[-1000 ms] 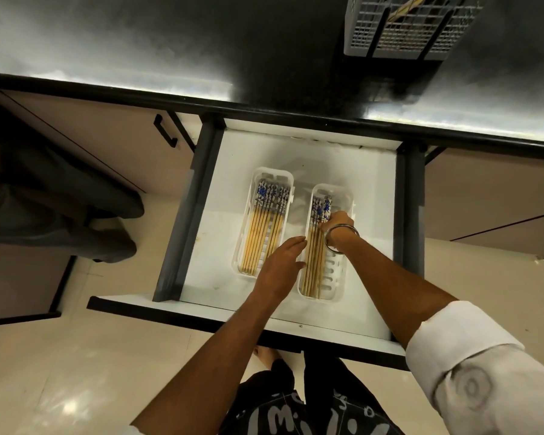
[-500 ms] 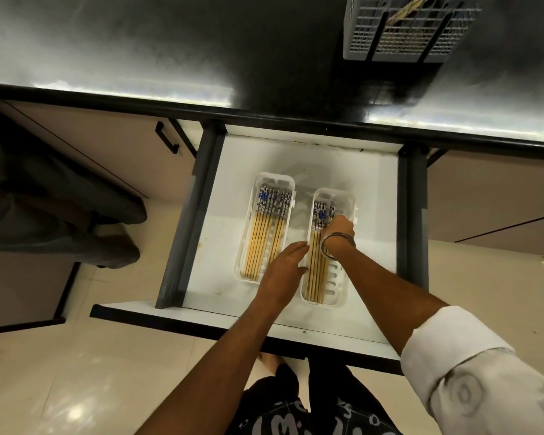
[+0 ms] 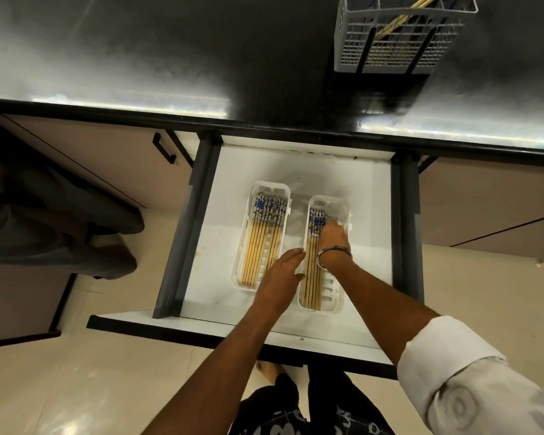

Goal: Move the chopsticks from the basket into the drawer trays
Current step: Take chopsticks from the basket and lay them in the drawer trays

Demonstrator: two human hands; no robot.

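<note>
Since the earlier frames the right hand [image 3: 333, 238] has slid toward the patterned ends of the chopsticks [image 3: 314, 262] in the right tray [image 3: 336, 291], where its fingers curl down onto them, apparently to square the ends; whether it pinches any cannot be told. The left hand [image 3: 280, 279], flat and relaxed, remains between the trays, probably steadying them. The left tray [image 3: 244, 243] holds a fuller row. A few chopsticks remain in the basket [image 3: 390, 48] on the counter [image 3: 170, 51], above the open drawer [image 3: 358, 183].

Two trays [image 3: 339, 211] in one drawer [image 3: 311, 171]; one basket [image 3: 390, 39]; two hands [image 3: 278, 282].
</note>
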